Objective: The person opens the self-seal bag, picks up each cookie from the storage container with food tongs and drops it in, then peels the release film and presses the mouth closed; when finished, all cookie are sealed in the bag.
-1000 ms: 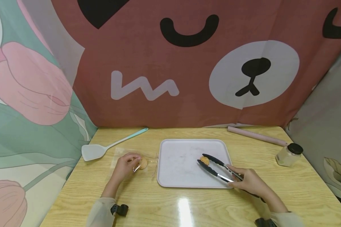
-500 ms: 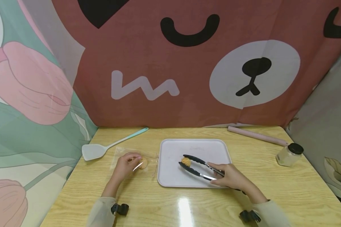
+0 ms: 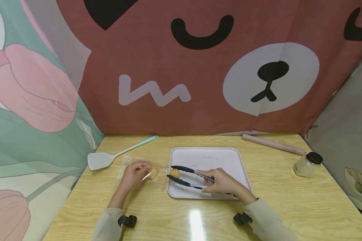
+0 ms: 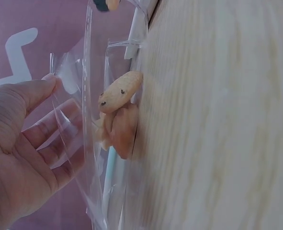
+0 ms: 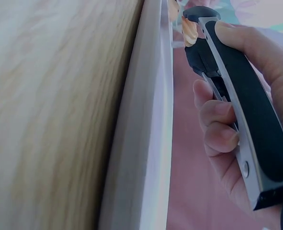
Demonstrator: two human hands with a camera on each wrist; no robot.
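My left hand (image 3: 135,175) pinches the edge of a clear plastic bag (image 4: 91,143) between thumb and fingers, lifting its upper layer. Inside the bag lie several cookies; a pale oval one with dark specks (image 4: 121,92) leans over a browner one (image 4: 124,130). My right hand (image 3: 222,182) grips black-tipped metal tongs (image 3: 182,181). Between the tong tips sits a swirled golden cookie (image 3: 175,173), over the left rim of the white tray (image 3: 208,192) and close to the bag's mouth. In the right wrist view the fingers wrap the tong handles (image 5: 249,100).
A spatula (image 3: 100,161) with a turquoise handle lies behind the bag at the left. At the back right are a pink rolling pin (image 3: 273,144) and a black-lidded jar (image 3: 307,164). A printed curtain (image 3: 157,117) hangs behind the table.
The right hand has moved left across the tray, carrying the swirled cookie in the tongs from the tray's right part to its left rim. The left hand has stayed in place at the bag.
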